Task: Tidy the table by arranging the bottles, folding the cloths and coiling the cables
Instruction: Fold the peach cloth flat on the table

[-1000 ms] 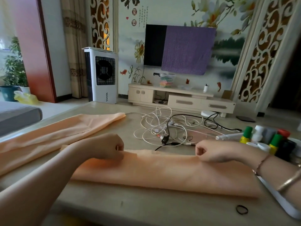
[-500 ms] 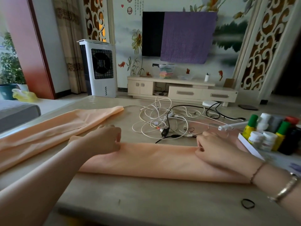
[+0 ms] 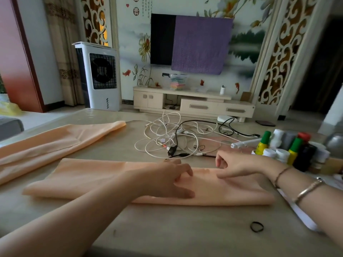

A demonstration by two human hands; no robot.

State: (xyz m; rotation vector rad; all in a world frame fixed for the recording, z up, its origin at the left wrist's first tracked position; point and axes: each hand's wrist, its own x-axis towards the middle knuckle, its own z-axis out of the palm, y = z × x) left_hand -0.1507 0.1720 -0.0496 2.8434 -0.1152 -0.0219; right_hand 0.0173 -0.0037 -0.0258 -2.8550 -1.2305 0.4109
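Observation:
A peach cloth (image 3: 89, 179), folded into a long strip, lies across the table in front of me. My left hand (image 3: 167, 179) rests on its middle with fingers spread. My right hand (image 3: 239, 165) is just to the right, fingers loosely curled, with fingertips touching the cloth. A second peach cloth (image 3: 55, 140) lies unfolded at the left. A tangle of white and black cables (image 3: 172, 138) sits beyond the strip. Several bottles (image 3: 289, 147) with green, white and red caps stand grouped at the right.
A black hair band (image 3: 256, 226) lies near the table's front edge. A white tray edge (image 3: 297, 212) runs under my right forearm. Beyond the table stand a white air cooler (image 3: 98, 76) and a TV cabinet (image 3: 193, 104).
My left hand let go of the cloth's far edge and slid right to the strip's middle. My right hand opened and shifted slightly left. The strip now lies flatter.

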